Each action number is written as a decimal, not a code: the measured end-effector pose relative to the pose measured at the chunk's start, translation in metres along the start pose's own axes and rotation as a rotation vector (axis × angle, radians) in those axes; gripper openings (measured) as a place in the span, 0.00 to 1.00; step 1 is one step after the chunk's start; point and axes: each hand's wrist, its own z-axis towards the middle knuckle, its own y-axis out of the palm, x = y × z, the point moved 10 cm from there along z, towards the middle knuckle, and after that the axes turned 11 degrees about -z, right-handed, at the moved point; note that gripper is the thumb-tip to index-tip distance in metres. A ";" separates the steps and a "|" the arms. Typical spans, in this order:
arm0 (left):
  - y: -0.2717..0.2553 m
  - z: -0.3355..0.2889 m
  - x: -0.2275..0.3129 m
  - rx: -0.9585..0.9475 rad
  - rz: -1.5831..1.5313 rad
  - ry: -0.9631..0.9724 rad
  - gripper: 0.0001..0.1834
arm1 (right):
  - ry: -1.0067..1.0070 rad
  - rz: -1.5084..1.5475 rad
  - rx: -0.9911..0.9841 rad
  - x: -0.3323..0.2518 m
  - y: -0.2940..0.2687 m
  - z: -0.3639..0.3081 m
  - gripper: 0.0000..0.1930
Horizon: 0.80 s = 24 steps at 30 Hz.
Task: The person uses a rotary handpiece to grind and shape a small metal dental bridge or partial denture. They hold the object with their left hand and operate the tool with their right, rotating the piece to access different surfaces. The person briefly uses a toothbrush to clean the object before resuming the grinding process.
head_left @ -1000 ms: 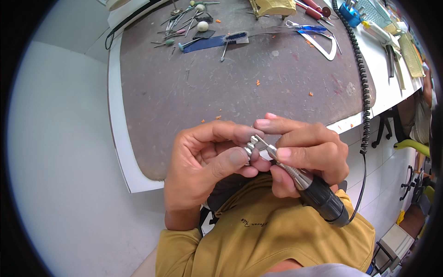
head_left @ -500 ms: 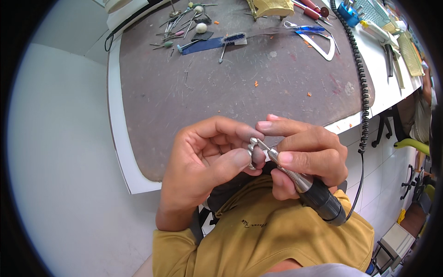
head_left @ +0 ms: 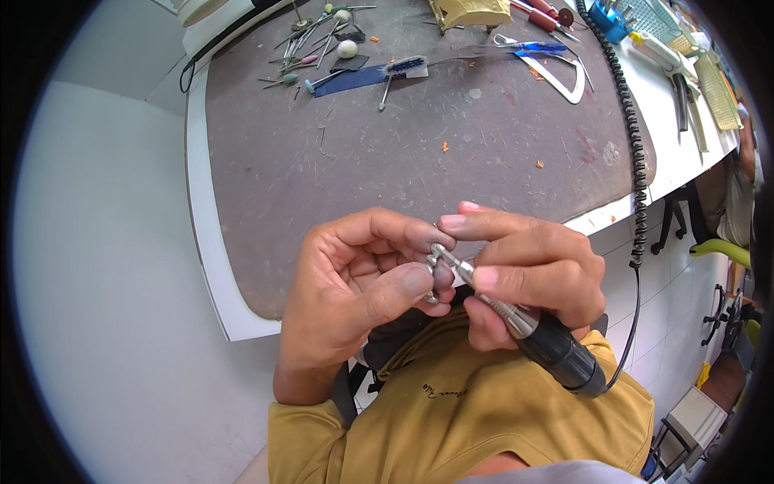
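Observation:
My left hand (head_left: 343,278) pinches a small, shiny, lobed metal piece (head_left: 433,262), shaped like a dental bridge, between thumb and fingertips. Its lower end pokes out beneath the thumb, and the fingers hide part of it. A rotary handpiece (head_left: 556,348), with a black body and silvery nose, lies in my right hand (head_left: 544,270), held like a pen. The thin tip of the handpiece meets the upper end of the metal piece, or comes very close to it. My right index fingertip rests against the left fingertips.
A worn brown mat (head_left: 387,161) covers the white table. Several mounted burs and polishing points (head_left: 310,40) lie at the far left. Beyond the hands are a blue-handled brush (head_left: 532,47), a white caliper-like gauge (head_left: 572,95) and a yellow block (head_left: 472,12). A coiled black cord (head_left: 633,153) hangs at right.
Both hands have shifted slightly left with the metal piece and the handpiece. The metal piece has turned a little, and its lower end shows more below the left thumb.

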 end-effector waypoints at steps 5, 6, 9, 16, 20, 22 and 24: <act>-0.001 -0.001 0.000 0.030 -0.007 -0.006 0.12 | -0.026 -0.006 -0.035 -0.002 0.002 0.001 0.14; -0.001 -0.001 0.000 0.018 -0.002 0.002 0.12 | -0.025 -0.015 -0.052 -0.002 0.002 0.000 0.14; 0.002 0.001 0.000 -0.011 0.005 0.012 0.12 | -0.016 -0.005 -0.020 -0.001 -0.001 0.001 0.14; 0.004 0.001 0.004 0.002 0.030 0.067 0.13 | -0.008 0.001 0.006 -0.001 -0.001 0.000 0.15; 0.002 0.001 0.002 0.011 0.036 0.057 0.12 | -0.010 0.005 0.003 -0.001 -0.002 0.000 0.14; 0.004 0.002 0.003 0.003 0.034 0.076 0.12 | -0.005 0.002 0.009 -0.001 -0.002 0.001 0.14; 0.002 0.002 0.002 0.006 0.045 0.061 0.12 | -0.013 0.009 -0.010 -0.002 -0.002 0.001 0.14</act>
